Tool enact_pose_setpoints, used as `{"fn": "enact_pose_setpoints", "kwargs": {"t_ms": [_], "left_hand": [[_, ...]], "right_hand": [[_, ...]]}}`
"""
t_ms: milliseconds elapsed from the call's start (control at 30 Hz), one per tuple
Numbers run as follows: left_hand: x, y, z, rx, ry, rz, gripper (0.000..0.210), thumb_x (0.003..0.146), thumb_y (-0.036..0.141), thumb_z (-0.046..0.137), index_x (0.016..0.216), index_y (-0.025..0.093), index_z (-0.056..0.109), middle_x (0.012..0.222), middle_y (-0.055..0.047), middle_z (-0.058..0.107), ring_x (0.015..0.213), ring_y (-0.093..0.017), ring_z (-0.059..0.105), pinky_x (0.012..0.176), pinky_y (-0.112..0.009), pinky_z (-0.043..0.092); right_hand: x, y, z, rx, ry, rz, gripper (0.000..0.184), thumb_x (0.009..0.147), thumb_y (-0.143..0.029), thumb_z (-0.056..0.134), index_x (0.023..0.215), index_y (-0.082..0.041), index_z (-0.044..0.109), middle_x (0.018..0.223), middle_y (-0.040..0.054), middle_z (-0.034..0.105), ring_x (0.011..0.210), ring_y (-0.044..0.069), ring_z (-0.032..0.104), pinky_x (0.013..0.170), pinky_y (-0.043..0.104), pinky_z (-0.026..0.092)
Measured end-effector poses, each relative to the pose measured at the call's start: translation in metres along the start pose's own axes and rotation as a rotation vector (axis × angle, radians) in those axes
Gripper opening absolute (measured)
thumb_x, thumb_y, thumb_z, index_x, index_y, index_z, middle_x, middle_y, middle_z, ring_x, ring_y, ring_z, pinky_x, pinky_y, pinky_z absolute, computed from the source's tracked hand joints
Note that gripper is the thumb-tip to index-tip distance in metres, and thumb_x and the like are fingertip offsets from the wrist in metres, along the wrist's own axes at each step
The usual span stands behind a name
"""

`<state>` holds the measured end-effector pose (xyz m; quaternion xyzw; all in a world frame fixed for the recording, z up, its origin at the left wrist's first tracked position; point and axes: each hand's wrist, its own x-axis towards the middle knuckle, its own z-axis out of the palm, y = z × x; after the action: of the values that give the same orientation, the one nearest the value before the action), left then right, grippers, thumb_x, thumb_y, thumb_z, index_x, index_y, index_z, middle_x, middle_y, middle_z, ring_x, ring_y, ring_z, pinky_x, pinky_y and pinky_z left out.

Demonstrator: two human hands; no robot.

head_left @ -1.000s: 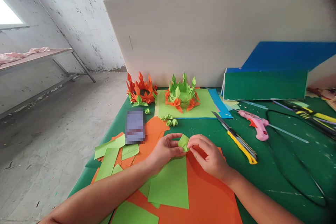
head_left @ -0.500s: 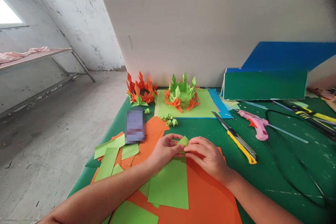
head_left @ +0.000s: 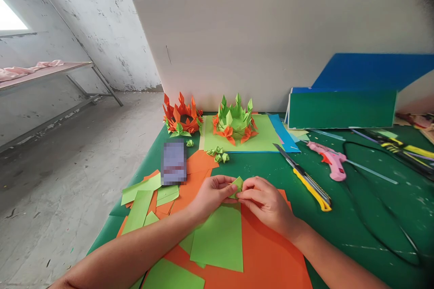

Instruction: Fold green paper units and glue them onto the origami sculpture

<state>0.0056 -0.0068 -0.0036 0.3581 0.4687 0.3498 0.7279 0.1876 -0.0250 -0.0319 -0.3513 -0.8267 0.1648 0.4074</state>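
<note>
Fold (head_left: 239, 183): small green paper piece, between the fingertips of both hands, raised over the near half of the surface (head_left: 369, 230), roughly midway between the small folds (head_left: 219, 156) on the far side and the green sheet (head_left: 217, 241) on the near side. Key relation: the fold sits directly between the two hands, left hand (head_left: 212, 193) on its left side, right hand (head_left: 267, 201) on its right. Neither is nearer; both touch it. A pointed corner shows above the fingers, directed toward the surface's far edge. Long axis: cannot tell, lower part covered by fingers.

Pose, left: forearm enters from the near left corner, slanting up and right across the loose paper; thumb on the near face of the fold, fingers curled behind. Grip closed on it. Pose, right: forearm enters from the near right corner, slanting up and left; thumb and forefinger pinched together at the fold's right side, other fingers bent in. Also closed on it.

Around: orange sheet (head_left: 271, 257) under the green sheet, reaching the near edge of the view. Knife (head_left: 307, 183) to the right of the right hand, apart from it, blade toward the far edge.
</note>
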Motion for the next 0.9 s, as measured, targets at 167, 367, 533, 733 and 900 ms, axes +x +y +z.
{"fn": "enact_pose_setpoints", "kwargs": {"t_ms": [167, 367, 533, 733, 900], "left_hand": [[-0.0013, -0.0003, 0.0014, -0.009, 0.013, 0.008, 0.046, 0.053, 0.039, 0.086, 0.085, 0.010, 0.069, 0.077, -0.005, 0.069, 0.071, -0.015, 0.066, 0.071, -0.030, 0.058], [-0.0008, -0.0007, -0.0002, -0.024, 0.004, 0.008, 0.043, 0.057, 0.037, 0.085, 0.087, 0.010, 0.069, 0.080, -0.005, 0.068, 0.076, -0.015, 0.065, 0.075, -0.031, 0.058], [0.0008, -0.0022, -0.0031, -0.049, -0.003, -0.001, 0.042, 0.059, 0.036, 0.085, 0.088, 0.010, 0.069, 0.080, -0.005, 0.067, 0.076, -0.014, 0.065, 0.075, -0.031, 0.059], [0.0007, -0.0021, -0.0037, -0.032, 0.003, -0.012, 0.045, 0.060, 0.035, 0.084, 0.094, 0.010, 0.068, 0.077, -0.005, 0.069, 0.075, -0.016, 0.066, 0.073, -0.031, 0.059], [-0.0004, -0.0009, -0.0016, -0.021, 0.031, -0.013, 0.044, 0.061, 0.032, 0.084, 0.096, 0.010, 0.068, 0.073, -0.004, 0.068, 0.071, -0.014, 0.066, 0.074, -0.032, 0.059]], "right_hand": [[0.0017, -0.0043, -0.0016, 0.019, 0.018, 0.038, 0.013, 0.087, -0.015, 0.058, 0.090, -0.025, 0.067, 0.085, 0.0044, 0.061, 0.081, 0.018, 0.058, 0.070, 0.032, 0.052], [0.0010, -0.0004, -0.0021, 0.026, 0.074, 0.026, 0.020, 0.089, -0.013, 0.055, 0.102, -0.026, 0.064, 0.089, 0.0041, 0.066, 0.086, 0.018, 0.062, 0.076, 0.033, 0.053], [-0.0001, 0.0024, -0.0024, -0.072, 0.068, -0.032, 0.020, 0.089, -0.012, 0.055, 0.100, -0.025, 0.065, 0.091, 0.0042, 0.067, 0.086, 0.017, 0.064, 0.075, 0.032, 0.054], [-0.0001, 0.0014, -0.0078, -0.156, 0.005, -0.193, 0.029, 0.091, -0.011, 0.052, 0.114, -0.024, 0.062, 0.096, 0.0057, 0.068, 0.091, 0.018, 0.064, 0.079, 0.035, 0.056], [0.0000, -0.0003, -0.0085, -0.256, -0.011, -0.267, 0.024, 0.090, -0.011, 0.052, 0.109, -0.020, 0.062, 0.093, 0.0074, 0.070, 0.090, 0.021, 0.066, 0.079, 0.036, 0.057]]}}
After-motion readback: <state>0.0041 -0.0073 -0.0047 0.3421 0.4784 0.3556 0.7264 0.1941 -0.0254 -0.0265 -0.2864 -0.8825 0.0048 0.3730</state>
